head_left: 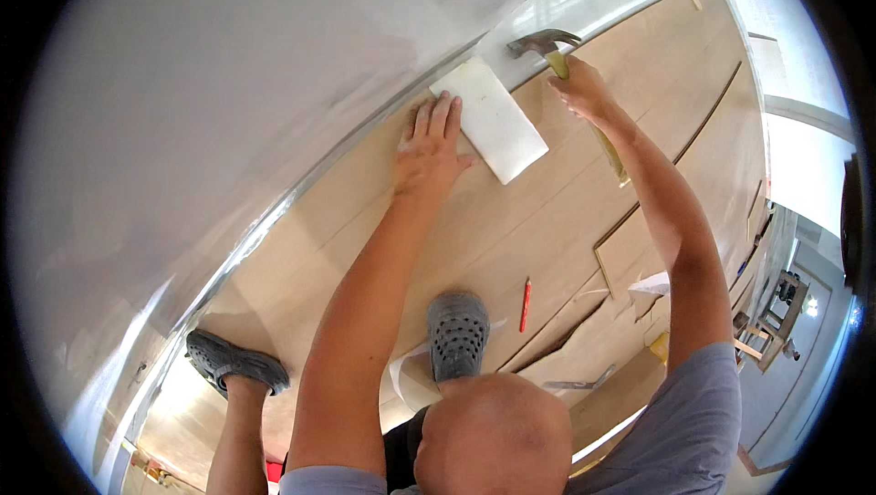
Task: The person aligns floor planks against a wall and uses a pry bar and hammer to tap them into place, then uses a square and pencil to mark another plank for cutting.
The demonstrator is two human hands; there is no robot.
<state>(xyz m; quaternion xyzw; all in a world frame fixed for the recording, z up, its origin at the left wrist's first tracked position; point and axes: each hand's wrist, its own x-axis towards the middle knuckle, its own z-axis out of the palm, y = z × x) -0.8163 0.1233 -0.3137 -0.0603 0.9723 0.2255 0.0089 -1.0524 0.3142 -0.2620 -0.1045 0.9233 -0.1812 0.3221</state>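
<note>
A grey shoe (235, 360) rests on the wooden floor (511, 221) near the white wall (228, 84). The left hand (429, 150) lies flat, fingers spread, pressing the floor and touching the edge of a white block (491, 119) set against the wall. A red pencil (525, 303) lies lower down. The right hand (580, 91) is clenched around a hammer (546, 42), its head just beside the block's far end.

We see a bright daylit scene, the light coming from the far right, where the window (812, 166) area burns out to white. Glare streaks the wall (228, 84) and the floor (547, 221) at the near left. Shadows are soft and faint. The fisheye bends straight edges toward a black rim, and the near edge looks slightly blurred.
</note>
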